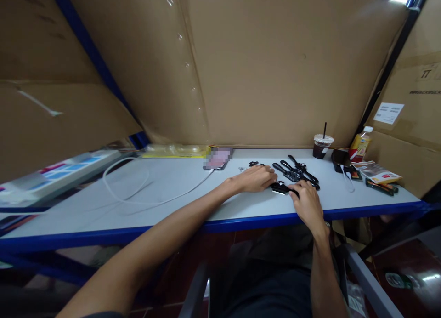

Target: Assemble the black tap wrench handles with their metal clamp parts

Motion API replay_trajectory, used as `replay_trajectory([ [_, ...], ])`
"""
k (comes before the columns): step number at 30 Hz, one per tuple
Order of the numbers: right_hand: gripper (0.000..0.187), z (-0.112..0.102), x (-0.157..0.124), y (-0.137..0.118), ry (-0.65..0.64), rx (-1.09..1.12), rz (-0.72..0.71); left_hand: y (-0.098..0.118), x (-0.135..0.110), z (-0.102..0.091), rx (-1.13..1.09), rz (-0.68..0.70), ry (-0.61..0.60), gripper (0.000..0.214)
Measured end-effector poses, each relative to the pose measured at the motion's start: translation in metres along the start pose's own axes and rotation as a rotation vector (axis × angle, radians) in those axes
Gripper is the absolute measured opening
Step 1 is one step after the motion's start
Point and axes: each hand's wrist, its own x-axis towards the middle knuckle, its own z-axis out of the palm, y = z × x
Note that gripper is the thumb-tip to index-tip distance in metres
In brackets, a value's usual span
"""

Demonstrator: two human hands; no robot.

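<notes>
A black-handled scraper (280,188) with a pale straight edge lies low over the table between my hands. My right hand (306,201) is closed around its handle. Just left of the scraper's head is my left hand (258,178), its fingers curled together; the fingertips are hidden, so I cannot tell what they hold. Behind my right hand lies a pile of similar black-handled tools (294,173), several of them overlapping. Beyond my left hand sit a small black part (253,163) and a tiny shiny metal piece (241,168).
A phone (217,158) on a white cable (165,202) lies at the back, beside a yellow-edged plastic pack (175,151). On the right stand a lidded drink cup (322,146), a bottle (360,144), a black tray (339,159) and packets (379,172). A power strip (62,173) lies left.
</notes>
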Motion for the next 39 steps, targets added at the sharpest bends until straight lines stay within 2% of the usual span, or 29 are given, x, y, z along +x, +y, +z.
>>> replay_trajectory([
  [8,0.029,0.003,0.001,0.003,0.020,0.025,-0.016,0.010,-0.002,-0.011,0.043,-0.004,-0.050,0.026],
  [17,0.039,0.003,0.000,0.005,0.026,0.076,-0.055,0.013,-0.001,-0.013,0.036,-0.074,-0.047,0.032],
  [26,0.058,-0.005,-0.001,0.002,-0.029,0.129,-0.087,0.025,-0.002,-0.017,-0.029,0.033,-0.037,0.019],
  [29,0.052,-0.005,0.000,0.002,-0.028,0.140,-0.080,0.027,-0.002,-0.016,-0.046,0.035,-0.036,0.016],
  [34,0.032,-0.004,0.001,0.002,-0.035,0.113,-0.052,0.024,-0.001,-0.013,-0.034,-0.011,-0.013,0.017],
  [39,0.021,-0.012,-0.011,-0.002,-0.073,0.088,-0.049,0.027,0.001,-0.011,0.043,-0.029,-0.013,0.025],
])
